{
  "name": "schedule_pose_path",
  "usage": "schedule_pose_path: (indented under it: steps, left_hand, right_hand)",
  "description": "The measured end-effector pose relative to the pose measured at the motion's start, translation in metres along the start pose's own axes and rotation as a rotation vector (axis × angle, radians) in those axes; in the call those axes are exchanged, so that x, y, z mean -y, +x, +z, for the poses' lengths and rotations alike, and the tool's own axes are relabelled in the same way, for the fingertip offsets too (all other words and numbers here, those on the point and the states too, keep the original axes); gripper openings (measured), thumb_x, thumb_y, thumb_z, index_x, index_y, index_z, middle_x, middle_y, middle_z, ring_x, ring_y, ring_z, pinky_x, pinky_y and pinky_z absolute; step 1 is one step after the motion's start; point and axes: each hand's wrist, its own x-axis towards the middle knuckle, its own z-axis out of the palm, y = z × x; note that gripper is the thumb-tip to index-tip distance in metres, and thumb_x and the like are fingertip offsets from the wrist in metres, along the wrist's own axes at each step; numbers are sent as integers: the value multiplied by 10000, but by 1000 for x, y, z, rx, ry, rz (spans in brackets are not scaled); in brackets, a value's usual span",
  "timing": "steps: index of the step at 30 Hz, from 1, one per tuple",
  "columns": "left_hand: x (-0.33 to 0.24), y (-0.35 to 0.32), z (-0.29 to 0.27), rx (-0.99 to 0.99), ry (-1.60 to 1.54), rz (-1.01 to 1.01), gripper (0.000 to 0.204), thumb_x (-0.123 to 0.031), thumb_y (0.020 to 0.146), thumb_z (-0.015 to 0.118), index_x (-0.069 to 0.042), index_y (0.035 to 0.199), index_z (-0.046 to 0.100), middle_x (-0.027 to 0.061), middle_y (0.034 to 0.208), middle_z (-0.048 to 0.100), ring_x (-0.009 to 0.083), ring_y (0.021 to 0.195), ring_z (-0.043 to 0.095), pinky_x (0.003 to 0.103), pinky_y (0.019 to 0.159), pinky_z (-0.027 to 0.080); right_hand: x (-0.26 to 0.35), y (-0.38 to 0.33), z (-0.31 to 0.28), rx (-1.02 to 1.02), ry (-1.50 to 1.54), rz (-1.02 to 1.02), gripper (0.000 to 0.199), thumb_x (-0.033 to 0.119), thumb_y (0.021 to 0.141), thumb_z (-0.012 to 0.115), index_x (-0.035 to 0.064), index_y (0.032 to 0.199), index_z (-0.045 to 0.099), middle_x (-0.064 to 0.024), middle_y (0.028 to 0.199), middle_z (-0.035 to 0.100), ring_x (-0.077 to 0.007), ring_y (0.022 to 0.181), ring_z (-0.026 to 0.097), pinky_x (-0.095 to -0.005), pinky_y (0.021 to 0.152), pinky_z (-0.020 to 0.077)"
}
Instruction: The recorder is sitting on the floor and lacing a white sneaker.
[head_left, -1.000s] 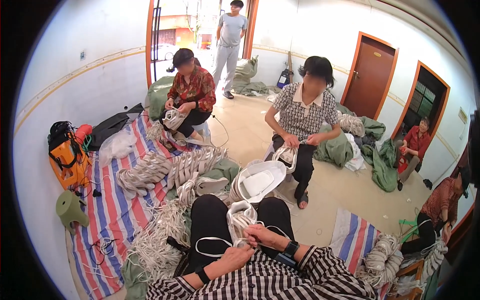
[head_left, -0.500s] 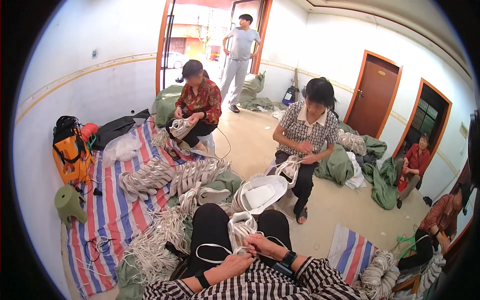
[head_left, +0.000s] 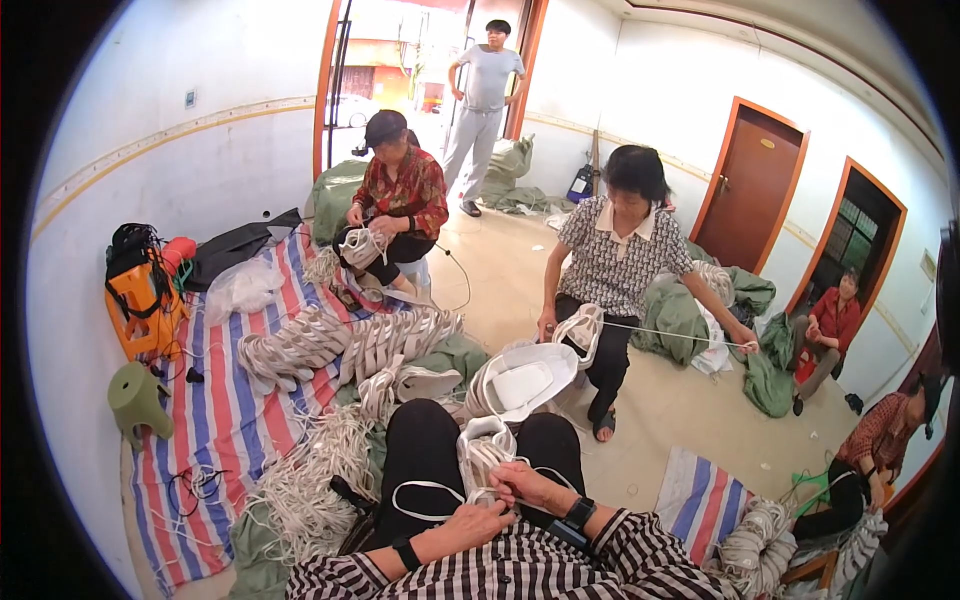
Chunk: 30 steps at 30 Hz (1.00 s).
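Observation:
A white and beige sneaker [head_left: 486, 447] rests between my thighs, its opening pointing away from me. White shoelace [head_left: 425, 500] loops out from its left side over my dark trousers, and another stretch shows to its right. My left hand [head_left: 465, 530] is closed at the near end of the sneaker, thumb and fingers pinched on the shoelace. My right hand [head_left: 532, 486] lies over the sneaker's near right side, its fingers also pinched at the lacing. The fingers partly hide the lace ends and the eyelets.
White box-like tray [head_left: 525, 385] and stacked sneakers lie beyond my knees. Loose laces [head_left: 310, 490] heap at my left, near sneaker rows [head_left: 300, 345] on a striped sheet [head_left: 215, 430]. A green stool [head_left: 140, 405] stands far left. A co-worker [head_left: 625, 245] laces a sneaker opposite; several people are around.
My hands and the sneaker stay nearly in place, with small finger shifts. The co-worker opposite has drawn a lace out to the right. The standing person's head has turned.

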Motion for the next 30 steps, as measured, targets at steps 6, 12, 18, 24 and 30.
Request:
schedule_pose_path:
  steps: [6,12,18,24,30]
  left_hand:
    - [-3,-4,-4,-20,-10,-17,368,-136,780,623,-166,1140,548,64,924,506,208,604,613,334,430,475]
    - [-3,-4,-5,-96,-44,14,381,-139,782,626,-163,1150,531,70,941,494,205,604,605,328,423,466]
    - [-3,-2,-8,-25,-47,20,385,-124,771,633,-164,1140,533,82,968,480,208,606,596,327,434,471]
    - [-4,-4,-9,-25,-67,2,370,-125,769,628,-165,1123,530,81,954,488,223,610,601,327,467,493]
    - [0,-2,-3,-36,-64,9,352,-126,780,618,-165,1120,533,84,941,492,227,613,604,329,469,494]
  right_hand:
    - [-2,1,2,12,15,-17,292,274,988,481,60,795,523,20,608,456,-94,499,436,-219,470,377]
    - [8,-3,7,11,9,-23,308,282,992,470,62,781,509,12,610,454,-100,493,432,-226,476,383]
    - [5,-6,10,-1,-8,-38,307,272,989,479,50,780,519,8,609,468,-98,496,433,-224,484,379]
    - [8,-5,10,2,43,-5,301,265,988,483,47,784,514,7,607,468,-101,499,434,-226,489,382]
    - [9,-4,9,-1,18,0,308,257,992,473,52,763,494,4,611,457,-109,498,429,-230,491,381]
